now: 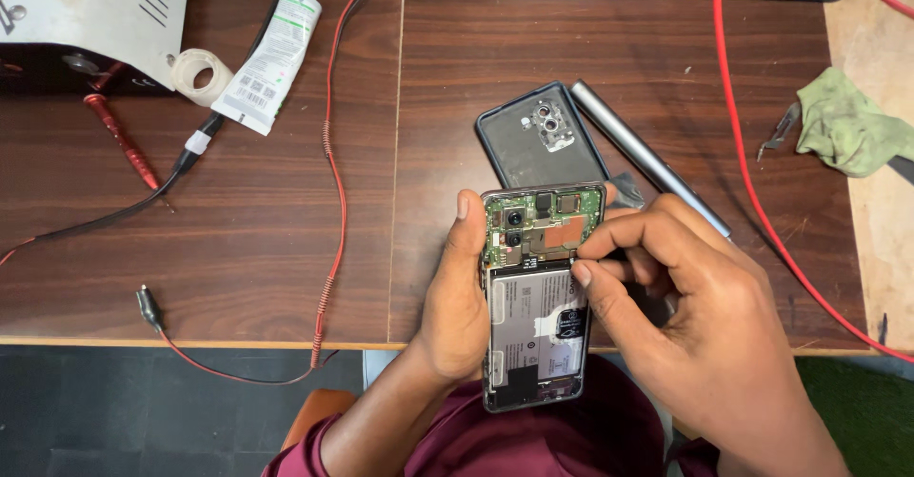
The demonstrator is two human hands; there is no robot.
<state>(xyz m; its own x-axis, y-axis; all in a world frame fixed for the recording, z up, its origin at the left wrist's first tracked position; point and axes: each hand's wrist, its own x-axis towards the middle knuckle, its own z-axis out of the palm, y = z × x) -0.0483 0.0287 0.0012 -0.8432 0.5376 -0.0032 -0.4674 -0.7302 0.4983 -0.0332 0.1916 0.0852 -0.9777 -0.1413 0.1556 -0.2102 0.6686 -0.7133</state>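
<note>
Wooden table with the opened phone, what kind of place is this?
Likely a phone repair bench: an opened smartphone with bare circuit board held in both hands, its detached dark back cover, and a red test probe.

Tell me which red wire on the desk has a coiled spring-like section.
The thin red wire running down the middle-left of the wooden table, left of the opened phone. The red cable on the right is smooth throughout.

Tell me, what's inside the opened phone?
Inside the opened phone sit a green circuit board with camera lenses and a big grey battery. The left hand and right hand cover its edges.
</note>
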